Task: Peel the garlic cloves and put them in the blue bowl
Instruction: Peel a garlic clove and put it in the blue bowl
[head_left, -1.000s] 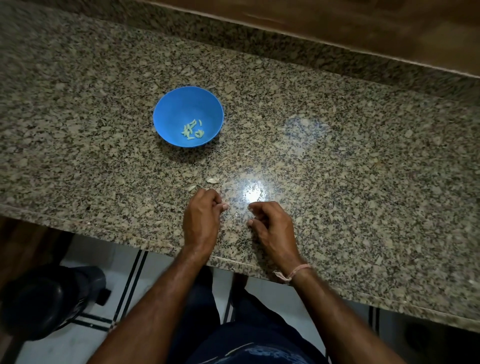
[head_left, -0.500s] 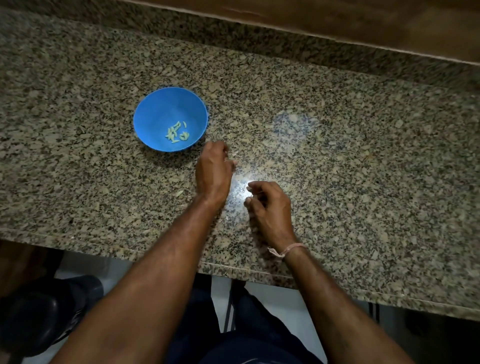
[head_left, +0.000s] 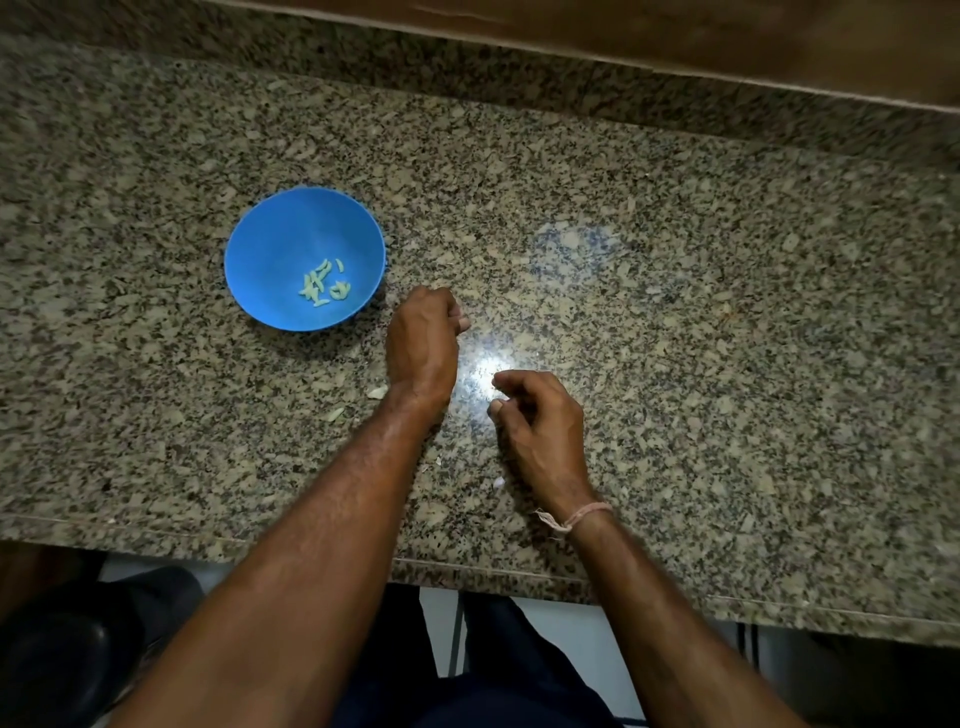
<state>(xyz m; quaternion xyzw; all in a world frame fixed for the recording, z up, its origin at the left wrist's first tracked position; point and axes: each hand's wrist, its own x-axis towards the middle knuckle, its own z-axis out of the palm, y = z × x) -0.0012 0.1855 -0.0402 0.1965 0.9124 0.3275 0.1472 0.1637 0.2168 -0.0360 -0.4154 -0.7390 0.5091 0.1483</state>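
L hand fingers curled into a loose fist, contents hidden; can't tell if it grips a clove. It sits just right of the bowl, apart from the rim. R hand fingers bent, tips near together, nothing visible between. Peeled cloves lie in bowl. Skin bits on counter beside L wrist.

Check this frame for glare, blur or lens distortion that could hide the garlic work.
Head view: a bright glare spot on the granite counter sits between the left hand and right hand; counter edges bow from the wide-angle lens; the blue bowl stays sharp.
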